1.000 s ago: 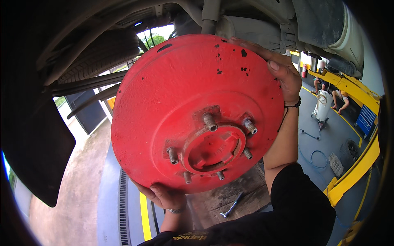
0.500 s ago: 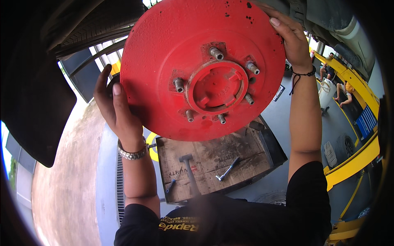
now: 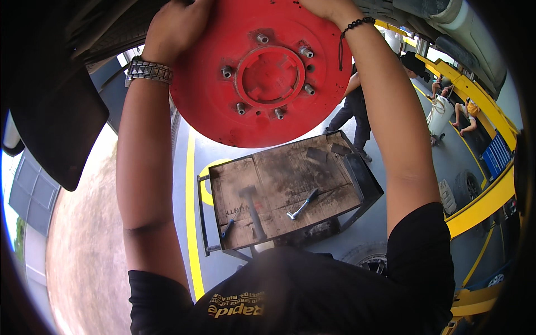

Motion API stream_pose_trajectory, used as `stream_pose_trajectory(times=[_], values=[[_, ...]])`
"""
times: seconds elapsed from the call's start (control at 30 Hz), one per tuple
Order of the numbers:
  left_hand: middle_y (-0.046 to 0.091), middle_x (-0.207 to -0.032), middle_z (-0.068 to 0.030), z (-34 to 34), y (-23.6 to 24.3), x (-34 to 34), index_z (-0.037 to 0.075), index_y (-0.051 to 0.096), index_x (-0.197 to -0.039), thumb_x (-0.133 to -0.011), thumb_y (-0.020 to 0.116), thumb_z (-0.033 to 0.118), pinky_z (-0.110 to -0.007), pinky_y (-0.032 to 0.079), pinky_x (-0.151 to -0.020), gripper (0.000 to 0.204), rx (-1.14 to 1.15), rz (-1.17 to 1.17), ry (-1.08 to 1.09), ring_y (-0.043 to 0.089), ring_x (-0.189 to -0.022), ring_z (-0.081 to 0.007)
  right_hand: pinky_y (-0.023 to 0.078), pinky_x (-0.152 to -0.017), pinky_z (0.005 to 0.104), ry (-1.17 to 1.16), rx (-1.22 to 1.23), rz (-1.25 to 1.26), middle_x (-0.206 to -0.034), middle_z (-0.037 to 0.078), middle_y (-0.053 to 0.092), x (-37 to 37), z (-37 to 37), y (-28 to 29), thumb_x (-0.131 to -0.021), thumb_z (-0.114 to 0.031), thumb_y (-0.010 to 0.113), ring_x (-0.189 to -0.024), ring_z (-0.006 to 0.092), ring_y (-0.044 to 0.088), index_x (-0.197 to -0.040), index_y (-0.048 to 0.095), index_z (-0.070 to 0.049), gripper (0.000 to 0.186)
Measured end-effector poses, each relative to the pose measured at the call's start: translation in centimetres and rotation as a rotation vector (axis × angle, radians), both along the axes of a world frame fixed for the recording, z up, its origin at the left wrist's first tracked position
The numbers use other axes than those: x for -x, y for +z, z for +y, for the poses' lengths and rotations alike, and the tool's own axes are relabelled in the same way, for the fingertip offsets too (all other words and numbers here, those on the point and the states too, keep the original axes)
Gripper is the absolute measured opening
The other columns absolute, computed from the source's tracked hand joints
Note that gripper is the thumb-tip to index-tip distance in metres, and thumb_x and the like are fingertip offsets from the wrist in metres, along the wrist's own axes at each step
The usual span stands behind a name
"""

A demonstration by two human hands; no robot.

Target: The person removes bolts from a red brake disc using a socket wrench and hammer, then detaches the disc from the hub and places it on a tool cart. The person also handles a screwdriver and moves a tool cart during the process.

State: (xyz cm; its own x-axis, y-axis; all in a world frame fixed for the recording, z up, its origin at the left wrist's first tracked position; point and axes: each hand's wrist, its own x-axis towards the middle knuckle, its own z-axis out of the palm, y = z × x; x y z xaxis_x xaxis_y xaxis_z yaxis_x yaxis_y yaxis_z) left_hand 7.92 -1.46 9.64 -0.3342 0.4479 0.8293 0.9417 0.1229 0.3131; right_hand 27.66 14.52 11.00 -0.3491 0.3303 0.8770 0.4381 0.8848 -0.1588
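Note:
A red-painted brake drum (image 3: 206, 111) fills the upper middle, its face toward me, with several wheel studs standing out around the hub. My left hand (image 3: 181, 28) grips its upper left rim, and a metal watch is on that wrist. On the upper right rim lies my right hand (image 3: 329, 10), with a dark beaded bracelet at its wrist. Both hands are closed on the drum, though most fingers are hidden behind it or cut off by the picture's top edge. Both arms reach upward.
Below the drum stands a cardboard-lined tool cart (image 3: 268, 173) carrying a hammer (image 3: 252, 209), a ratchet wrench (image 3: 303, 204) and a blue-handled tool (image 3: 228, 228). Beyond it is a person in dark clothes (image 3: 356, 114). A black mudflap (image 3: 56, 123) hangs left; yellow lift parts (image 3: 486, 209) stand right.
The brake drum has moved up and away from me, with both arms stretched further. My left hand went from the drum's left side to its upper left rim. More of the cart shows.

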Motion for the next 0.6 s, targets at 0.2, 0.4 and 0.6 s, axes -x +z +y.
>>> stream_pose_trajectory(times=[0.2,0.4,0.6], values=[[0.053,-0.137,-0.0411,1.3,0.5,1.5,-0.004,0.060,-0.136,-0.099,0.040,0.065,-0.044,0.039,-0.115,0.081,0.104,0.142,-0.010,0.052,-0.131,-0.0498,0.052,-0.090,0.0482,0.125,0.047,-0.066,-0.092,0.034,0.070,0.6,0.7,0.7,-0.093,-0.054,0.046,-0.102,0.0448,0.069,-0.098,0.070,0.010,0.068],[0.055,-0.132,-0.0417,2.3,-0.2,4.0,0.015,0.064,-0.136,-0.103,0.040,0.057,-0.046,0.042,-0.112,0.058,0.089,0.297,0.039,0.053,-0.128,-0.0517,0.051,-0.093,0.0505,0.079,-0.037,-0.009,-0.092,0.035,0.068,2.1,1.4,-0.1,-0.096,-0.050,0.044,-0.100,0.0477,0.068,-0.096,0.072,0.009,0.065],[0.051,-0.141,-0.0393,4.1,-0.8,2.5,-0.001,0.054,-0.144,-0.100,0.037,0.070,-0.043,0.039,-0.115,0.086,0.042,0.259,0.071,0.049,-0.136,-0.0475,0.049,-0.096,0.0517,-0.051,-0.071,0.014,-0.100,0.039,0.066,-0.5,2.5,-0.6,-0.094,-0.043,0.044,-0.105,0.0509,0.064,-0.091,0.071,0.012,0.062]])
